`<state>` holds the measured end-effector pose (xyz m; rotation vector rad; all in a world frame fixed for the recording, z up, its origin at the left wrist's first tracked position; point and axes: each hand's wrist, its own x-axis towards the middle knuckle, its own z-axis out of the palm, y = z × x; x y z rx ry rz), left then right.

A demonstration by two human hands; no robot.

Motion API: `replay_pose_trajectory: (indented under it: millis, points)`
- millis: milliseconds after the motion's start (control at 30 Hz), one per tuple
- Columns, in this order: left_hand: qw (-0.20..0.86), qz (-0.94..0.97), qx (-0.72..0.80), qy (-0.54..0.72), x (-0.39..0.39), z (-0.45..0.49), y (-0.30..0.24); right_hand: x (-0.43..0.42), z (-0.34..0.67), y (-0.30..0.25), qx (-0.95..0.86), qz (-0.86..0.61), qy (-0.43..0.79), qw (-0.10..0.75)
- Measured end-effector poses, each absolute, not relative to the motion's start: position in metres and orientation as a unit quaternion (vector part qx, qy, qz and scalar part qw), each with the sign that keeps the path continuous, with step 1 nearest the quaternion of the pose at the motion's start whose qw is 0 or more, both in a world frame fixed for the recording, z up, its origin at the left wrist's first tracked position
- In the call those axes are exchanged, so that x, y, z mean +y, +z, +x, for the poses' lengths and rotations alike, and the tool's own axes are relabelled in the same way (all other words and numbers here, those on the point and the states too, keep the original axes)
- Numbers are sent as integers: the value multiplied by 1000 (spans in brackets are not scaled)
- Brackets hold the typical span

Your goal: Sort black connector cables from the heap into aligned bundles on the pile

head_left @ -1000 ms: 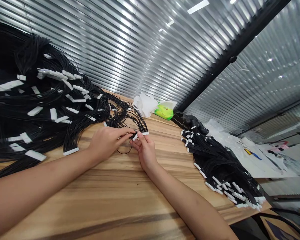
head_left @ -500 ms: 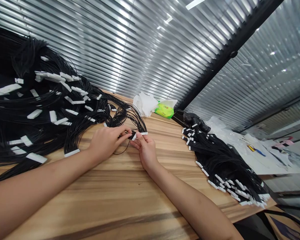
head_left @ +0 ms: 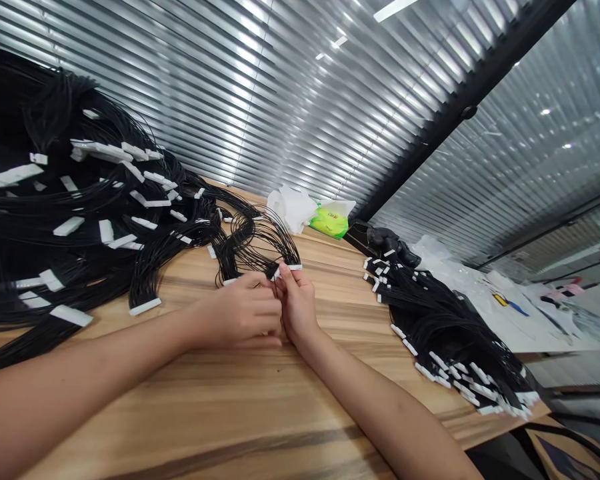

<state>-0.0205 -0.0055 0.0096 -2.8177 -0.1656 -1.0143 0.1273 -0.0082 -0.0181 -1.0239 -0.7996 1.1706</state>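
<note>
Two bare hands work at the middle of a wooden table (head_left: 220,407), close together. My right hand (head_left: 297,310) pinches a white plastic connector (head_left: 289,268) at the end of a fan of thin black wires (head_left: 253,243). My left hand (head_left: 243,310) is curled beside it, its fingertips meeting the wires near my right fingers. What it grips is mostly hidden. A large heap of black wire harnesses (head_left: 80,213) with white connectors lies to the left of my left hand, and the fan of wires runs back into it.
A second heap of black wires with white connectors (head_left: 440,333) lies at the right table edge. Crumpled white tissue (head_left: 291,209), a green packet (head_left: 330,223) and a black object (head_left: 387,243) stand at the back. White plastic sheeting (head_left: 460,280) lies to the right.
My left hand has moved right and down and curled inward. The thin wire loop below my hands is gone from view, and the black wires now fan out wider above them.
</note>
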Motion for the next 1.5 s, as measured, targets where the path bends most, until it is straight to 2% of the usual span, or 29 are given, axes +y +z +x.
replay_pose_trajectory:
  millis: [67, 167, 367, 467, 700, 1033, 1333, 1500]
  points:
    - [20, -952, -1, -305, -7, -18, 7, -9, 127, -17, -333, -423, 540, 647]
    - [-26, -951, -23, -307, -6, -18, 3, -9, 126, -16, -318, -409, 558, 649]
    - [-152, -876, -287, -358, 2, -24, 2, -8, 126, -18, -329, -398, 552, 655]
    - [-172, -824, -387, -376, 8, -26, 4, -8, 127, -18, -323, -406, 556, 650]
    - [-119, -811, -432, -375, 12, -28, 5, -7, 128, -20, -329, -411, 558, 642]
    - [20, -842, -398, -365, 14, -33, -3, -9, 128, -17, -332, -420, 561, 631]
    - [11, -841, -432, -324, 16, -31, 2, -9, 125, -16, -355, -443, 538, 623]
    - [109, -853, -399, -317, 12, -26, 8, -10, 123, -15, -367, -452, 528, 619]
